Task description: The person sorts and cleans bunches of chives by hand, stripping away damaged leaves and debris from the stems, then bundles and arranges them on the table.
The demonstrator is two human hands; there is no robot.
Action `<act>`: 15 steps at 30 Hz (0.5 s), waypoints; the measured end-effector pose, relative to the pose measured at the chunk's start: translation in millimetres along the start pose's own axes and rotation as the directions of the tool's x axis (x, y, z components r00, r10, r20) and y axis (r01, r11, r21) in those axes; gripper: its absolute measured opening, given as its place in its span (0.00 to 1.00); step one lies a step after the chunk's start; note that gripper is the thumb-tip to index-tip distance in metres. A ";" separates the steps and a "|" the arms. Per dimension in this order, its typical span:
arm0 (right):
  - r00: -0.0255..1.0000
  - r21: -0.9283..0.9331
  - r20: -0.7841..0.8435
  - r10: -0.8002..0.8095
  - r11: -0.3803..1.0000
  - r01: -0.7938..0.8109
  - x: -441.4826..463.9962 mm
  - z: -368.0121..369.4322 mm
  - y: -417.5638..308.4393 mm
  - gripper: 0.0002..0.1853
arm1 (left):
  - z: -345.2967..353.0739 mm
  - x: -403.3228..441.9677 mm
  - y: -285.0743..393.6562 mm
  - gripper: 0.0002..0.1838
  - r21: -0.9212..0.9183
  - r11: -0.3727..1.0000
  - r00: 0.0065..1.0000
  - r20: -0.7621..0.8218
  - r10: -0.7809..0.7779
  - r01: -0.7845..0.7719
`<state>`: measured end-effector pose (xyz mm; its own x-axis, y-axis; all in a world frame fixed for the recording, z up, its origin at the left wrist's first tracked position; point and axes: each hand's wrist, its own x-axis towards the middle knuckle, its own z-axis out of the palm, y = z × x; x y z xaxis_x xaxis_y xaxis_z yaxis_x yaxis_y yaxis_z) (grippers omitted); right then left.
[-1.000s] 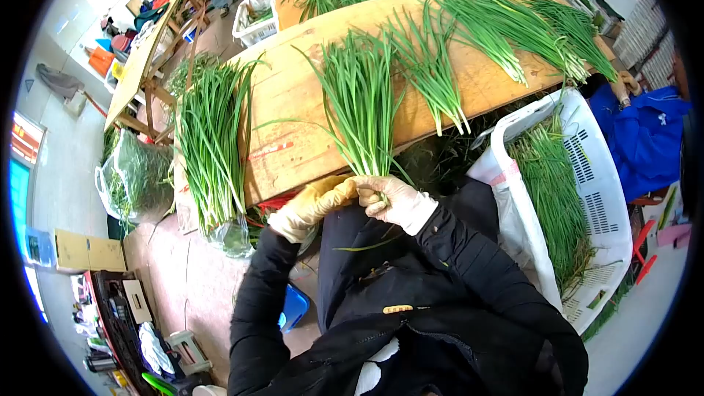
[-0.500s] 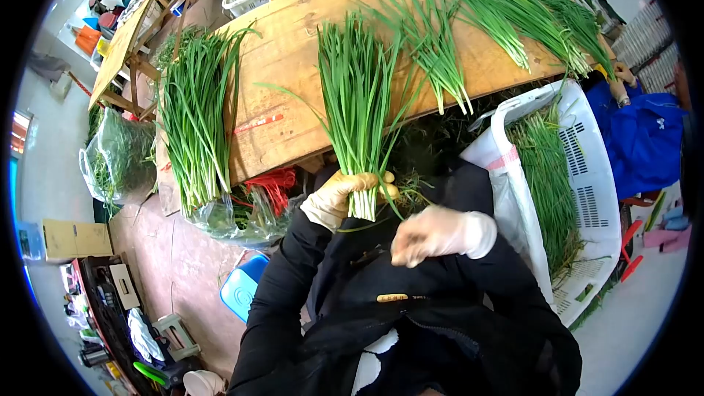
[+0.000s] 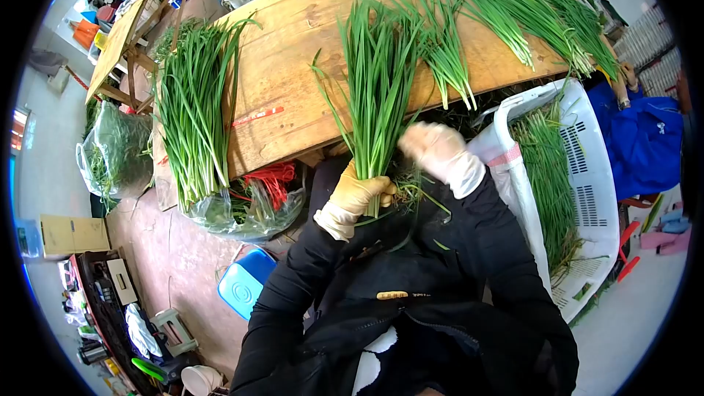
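Observation:
My left hand [image 3: 359,192], in a pale yellow glove, is wrapped round the lower stalks of a bunch of garlic chives [image 3: 378,95]. The bunch stands with its leaves fanned up over the table edge, and the stalk ends poke out below my fist. Close to its right side is my gloved right hand [image 3: 440,152], smeared by motion, so its fingers cannot be read. Loose trimmings [image 3: 412,194] hang by my lap below the right hand. Smaller chive bundles [image 3: 440,44] lie on the wooden table [image 3: 282,51] beyond.
A large chive pile [image 3: 194,117] lies at the table's left end, above a plastic bag [image 3: 253,220] with red ties. At my right stands a white crate [image 3: 598,198] full of chives. Another person's hand [image 3: 627,77] shows at far right. A blue stool [image 3: 246,284] sits on the floor.
My left hand has moved right and slightly up with the bunch. My right hand has risen from near my lap to beside the stalks. Trimmings show more clearly by my lap.

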<state>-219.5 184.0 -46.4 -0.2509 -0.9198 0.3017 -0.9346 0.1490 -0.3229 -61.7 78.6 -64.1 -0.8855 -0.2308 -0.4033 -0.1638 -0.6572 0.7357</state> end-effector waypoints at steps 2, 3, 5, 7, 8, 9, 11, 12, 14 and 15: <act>0.919 -0.048 -0.096 0.383 0.920 -0.389 -3.9 -21.2 13.0 0.15 | 6.4 -0.7 -7.8 0.17 -0.058 0.998 0.999 -0.046 0.022 -0.025; 0.885 -0.002 -0.183 0.427 0.900 -0.435 -7.4 -30.2 18.0 0.16 | 9.1 -1.3 -10.8 0.18 -0.112 0.992 0.994 -0.098 0.045 -0.056; 0.809 -0.132 0.151 0.568 0.823 -0.553 -15.4 -55.3 17.9 0.18 | 9.4 0.1 -13.3 0.19 -0.134 0.989 0.993 -0.108 0.050 -0.065; 0.540 -0.492 0.516 0.666 0.746 -0.449 -18.7 -68.9 -0.5 0.22 | 12.3 -1.3 -10.4 0.20 -0.096 0.995 0.997 -0.079 0.009 -0.016; 0.577 -0.517 0.492 0.652 0.752 -0.409 -28.6 -65.3 -0.8 0.26 | 14.2 -1.8 -9.2 0.20 -0.068 0.997 0.997 -0.074 0.013 -0.018; 0.834 -0.306 0.257 0.489 0.860 -0.409 -33.8 -65.3 -9.8 0.24 | 16.4 1.6 -9.5 0.20 -0.075 0.997 0.997 -0.073 0.019 -0.025; 0.967 0.024 0.003 0.254 0.967 -0.254 -18.6 -71.1 -37.9 0.22 | 23.1 4.2 -16.3 0.25 -0.164 0.985 0.995 -0.093 0.032 -0.047; 0.990 0.029 -0.046 0.136 0.990 -0.134 -11.2 -63.3 -47.9 0.22 | 23.2 7.3 -20.2 0.25 -0.130 0.990 0.995 -0.094 0.033 -0.045; 0.998 -0.094 -0.055 0.039 0.995 -0.044 9.6 -48.4 -67.2 0.23 | 27.0 10.5 -26.8 0.25 0.009 0.979 0.971 -0.128 0.202 -0.202; 0.998 -0.212 -0.010 0.068 0.975 -0.069 19.4 -41.6 -75.7 0.24 | 27.2 11.6 -27.8 0.25 0.035 0.977 0.968 -0.135 0.213 -0.210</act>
<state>-164.1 170.0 21.2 -0.3165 -0.9038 0.2880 -0.9473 0.2854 -0.1454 -79.2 113.7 -74.4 -0.8330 -0.4600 -0.3074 0.0106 -0.5688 0.8224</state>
